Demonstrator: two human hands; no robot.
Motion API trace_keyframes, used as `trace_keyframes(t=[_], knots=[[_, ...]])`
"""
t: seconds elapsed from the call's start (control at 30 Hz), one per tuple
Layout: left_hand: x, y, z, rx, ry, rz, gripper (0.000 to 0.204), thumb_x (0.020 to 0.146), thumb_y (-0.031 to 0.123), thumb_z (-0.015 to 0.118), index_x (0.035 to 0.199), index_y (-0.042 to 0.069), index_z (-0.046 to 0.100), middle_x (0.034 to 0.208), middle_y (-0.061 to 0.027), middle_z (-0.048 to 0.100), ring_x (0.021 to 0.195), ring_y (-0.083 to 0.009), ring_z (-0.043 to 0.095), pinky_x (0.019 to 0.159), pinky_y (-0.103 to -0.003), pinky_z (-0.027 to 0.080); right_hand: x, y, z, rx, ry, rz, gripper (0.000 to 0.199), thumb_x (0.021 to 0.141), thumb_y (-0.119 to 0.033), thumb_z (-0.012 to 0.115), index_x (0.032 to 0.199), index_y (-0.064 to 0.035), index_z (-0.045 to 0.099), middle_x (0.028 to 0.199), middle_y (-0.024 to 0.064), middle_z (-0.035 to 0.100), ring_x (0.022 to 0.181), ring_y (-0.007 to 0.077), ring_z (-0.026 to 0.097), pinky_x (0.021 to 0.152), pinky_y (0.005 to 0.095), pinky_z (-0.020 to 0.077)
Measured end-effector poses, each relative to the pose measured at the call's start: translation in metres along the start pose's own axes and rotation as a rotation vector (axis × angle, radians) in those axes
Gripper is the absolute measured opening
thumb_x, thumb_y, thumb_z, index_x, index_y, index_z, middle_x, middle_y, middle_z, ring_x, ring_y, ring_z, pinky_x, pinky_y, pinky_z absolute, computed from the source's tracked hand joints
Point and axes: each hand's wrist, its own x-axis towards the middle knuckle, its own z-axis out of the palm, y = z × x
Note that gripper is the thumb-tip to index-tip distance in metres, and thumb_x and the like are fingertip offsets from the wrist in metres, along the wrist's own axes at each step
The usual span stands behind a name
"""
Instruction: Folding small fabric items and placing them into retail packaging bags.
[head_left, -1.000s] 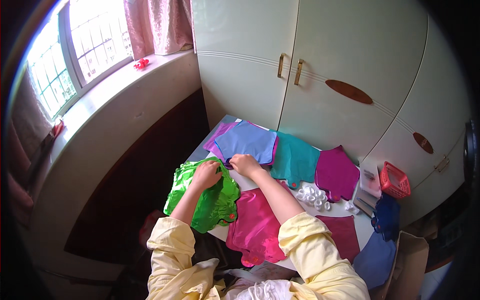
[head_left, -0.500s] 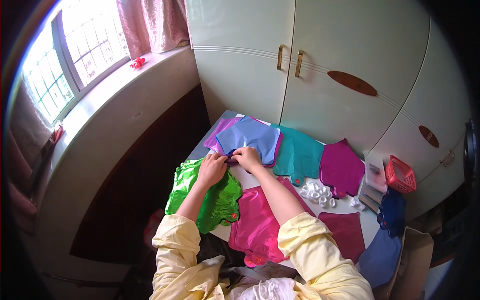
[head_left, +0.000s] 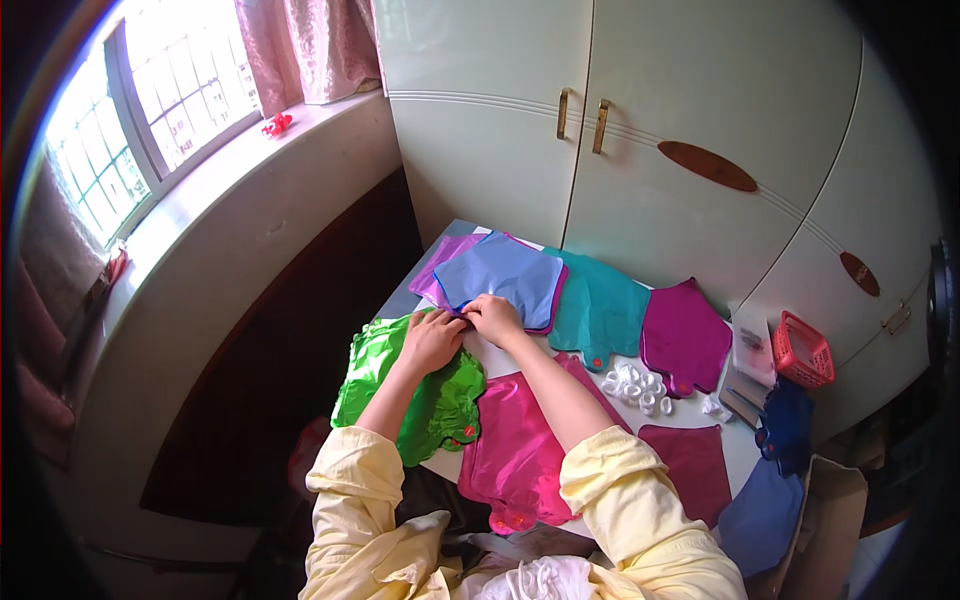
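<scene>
A blue foil sheet (head_left: 500, 265), flat and shiny, lies at the far side of the table on a small stack of others. My right hand (head_left: 494, 318) pinches its near left edge. Close beside it, my left hand (head_left: 432, 338) rests palm down, fingers stretched forward by that same edge; its fingertips are partly hidden. Under my left wrist spreads a crinkled stack of green foil sheets (head_left: 400, 400). A stack of pink foil sheets (head_left: 515, 430) lies below my right forearm, with a rounded tab and red dots toward me.
To the right lie a teal foil sheet (head_left: 600, 310), a purple one (head_left: 685, 335), and white rings (head_left: 635, 385) in a pile. A red basket (head_left: 803, 350) stands at the right edge, near a cardboard box (head_left: 835, 520). Behind the table rises a white cabinet (head_left: 480, 160).
My left fingers have flattened and come down by the blue sheet's edge. My right hand stays almost in place, and the near edge of the blue sheet lies flatter.
</scene>
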Motion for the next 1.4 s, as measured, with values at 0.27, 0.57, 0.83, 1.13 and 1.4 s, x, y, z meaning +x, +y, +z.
trace_keyframes(t=[0.27,0.57,0.83,1.13,1.4], knots=[[0.025,-0.014,0.001,0.02,-0.172,-0.226,0.039,0.09,0.041,0.048,0.115,0.012,0.058,0.124,-0.0098,0.057,0.124,-0.0243,0.047,0.104,-0.055,0.028,0.001,0.006,0.002,0.202,0.125,0.09,0.016,0.076,-0.02,0.069,0.087,-0.0088,0.073,0.081,0.0125,0.069,0.074,0.0258,0.067,0.07,0.0347,0.0517],[0.04,-0.021,0.009,0.046,-0.276,-0.344,0.079,0.083,0.07,0.041,0.146,0.023,0.03,0.144,-0.0299,0.029,0.138,-0.0416,0.021,0.111,-0.056,0.012,0.024,0.028,-0.024,0.531,0.318,0.226,0.017,0.08,-0.016,0.07,0.089,-0.0014,0.071,0.077,0.0058,0.07,0.066,0.0094,0.06,0.062,0.0267,0.0477],[0.037,-0.021,0.004,0.059,-0.32,-0.386,0.08,0.083,0.071,0.04,0.147,0.024,0.028,0.148,-0.0265,0.025,0.141,-0.0387,0.014,0.112,-0.056,0.007,0.049,0.058,-0.145,0.876,0.781,0.285,0.017,0.085,-0.015,0.067,0.072,-0.0054,0.063,0.069,-0.0021,0.061,0.062,0.0065,0.049,0.058,0.0246,0.0403],[0.027,-0.02,-0.005,0.037,-0.273,-0.433,0.08,0.082,0.064,0.049,0.145,0.02,0.03,0.149,-0.0255,0.022,0.141,-0.0404,0.014,0.109,-0.061,0.011,0.022,-0.019,-0.24,0.016,1.006,-0.197,0.014,0.084,-0.016,0.064,0.091,-0.0042,0.069,0.085,0.0137,0.068,0.077,0.0275,0.067,0.068,0.035,0.0506],[-0.062,-0.037,-0.059,-0.088,-0.381,-0.429,0.077,0.081,0.057,0.058,0.141,0.014,0.037,0.15,-0.0164,0.026,0.139,-0.041,0.02,0.106,-0.062,0.018,-0.037,-0.1,-0.15,-0.234,0.517,-0.969,0.013,0.077,-0.006,0.057,0.087,-0.0074,0.064,0.086,0.0077,0.066,0.08,0.0253,0.066,0.067,0.0375,0.0529]])
